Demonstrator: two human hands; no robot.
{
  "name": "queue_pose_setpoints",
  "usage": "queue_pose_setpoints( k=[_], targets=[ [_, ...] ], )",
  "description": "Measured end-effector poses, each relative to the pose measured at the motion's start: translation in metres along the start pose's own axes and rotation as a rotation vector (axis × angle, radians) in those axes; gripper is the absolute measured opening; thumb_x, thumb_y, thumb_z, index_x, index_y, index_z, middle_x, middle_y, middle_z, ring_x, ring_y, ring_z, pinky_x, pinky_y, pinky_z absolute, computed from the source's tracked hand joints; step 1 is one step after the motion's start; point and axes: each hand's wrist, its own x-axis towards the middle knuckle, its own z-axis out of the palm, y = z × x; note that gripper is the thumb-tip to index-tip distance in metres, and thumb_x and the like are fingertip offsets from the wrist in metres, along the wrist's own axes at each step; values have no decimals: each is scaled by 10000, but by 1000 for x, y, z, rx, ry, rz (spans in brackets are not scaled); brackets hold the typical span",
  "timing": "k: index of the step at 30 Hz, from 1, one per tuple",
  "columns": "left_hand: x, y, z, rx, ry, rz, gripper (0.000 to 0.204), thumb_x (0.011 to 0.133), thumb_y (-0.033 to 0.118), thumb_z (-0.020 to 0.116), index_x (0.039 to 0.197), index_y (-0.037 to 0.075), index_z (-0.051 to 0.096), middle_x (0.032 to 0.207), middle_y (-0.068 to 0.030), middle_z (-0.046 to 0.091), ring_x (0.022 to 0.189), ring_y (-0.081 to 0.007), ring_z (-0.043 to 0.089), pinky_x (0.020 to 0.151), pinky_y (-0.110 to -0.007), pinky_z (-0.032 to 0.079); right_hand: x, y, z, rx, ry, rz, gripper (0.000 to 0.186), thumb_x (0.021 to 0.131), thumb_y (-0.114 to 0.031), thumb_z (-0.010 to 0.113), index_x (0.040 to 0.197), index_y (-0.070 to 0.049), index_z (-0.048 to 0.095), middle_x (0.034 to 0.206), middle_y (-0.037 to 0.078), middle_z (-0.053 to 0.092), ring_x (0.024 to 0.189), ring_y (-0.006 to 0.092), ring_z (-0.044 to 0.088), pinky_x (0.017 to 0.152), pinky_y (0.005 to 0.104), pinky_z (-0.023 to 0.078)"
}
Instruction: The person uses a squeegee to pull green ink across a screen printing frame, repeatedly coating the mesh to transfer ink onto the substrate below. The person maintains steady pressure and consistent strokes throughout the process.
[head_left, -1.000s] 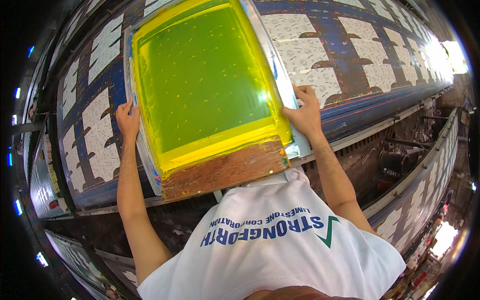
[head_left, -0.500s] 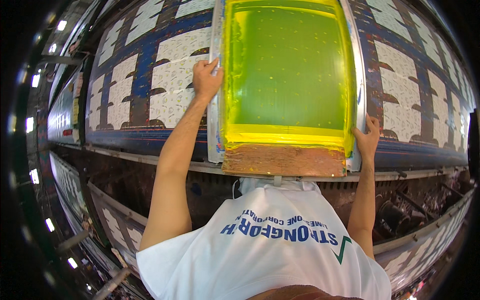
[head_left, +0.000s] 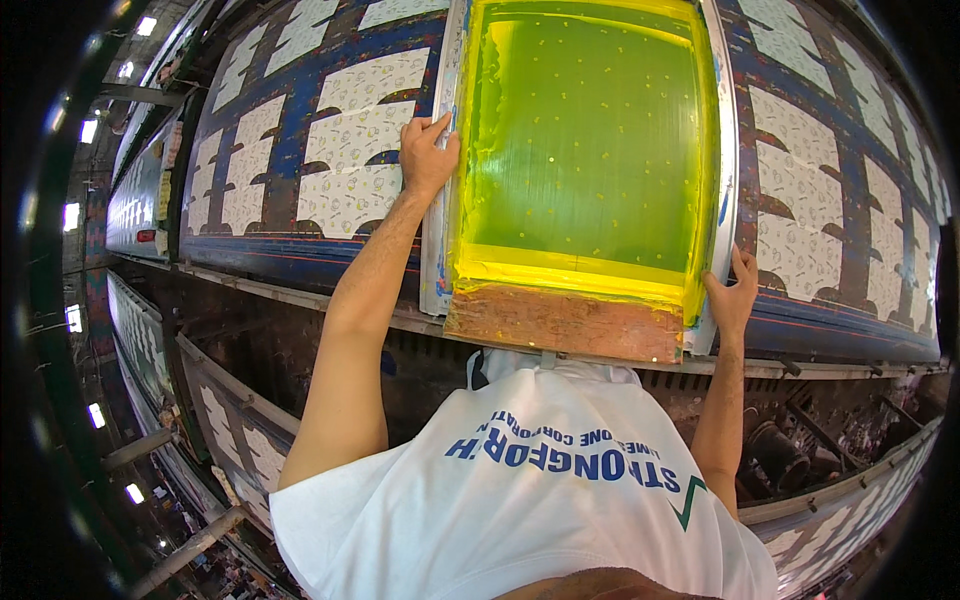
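The framed screen [head_left: 590, 150], with green mesh and yellow borders, is over the middle of the long table [head_left: 840, 325], its wooden strip [head_left: 565, 325] at the near end. The left hand [head_left: 430, 158] grips the left rail between thumb and fingers; the right hand [head_left: 733, 295] holds the right rail, nearer. The white pieces [head_left: 365, 150] at left already carry small patterns, so marking there seems at least partly done. What is done or left underneath, I cannot tell.
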Motion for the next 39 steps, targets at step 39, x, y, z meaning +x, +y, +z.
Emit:
queue_pose_setpoints(
  k=[39],
  targets=[
    [-10,-11,27,-69,-38,-73,303,1000,282,653,1242,175,801,1084,-124,634,1068,-319,588,871,-468,569,-99,-219,80,-522,-402,-475,565,721,-46,761,1278,-113,695,1200,60,705,1118,281,689,922,408,586]
  ],
)
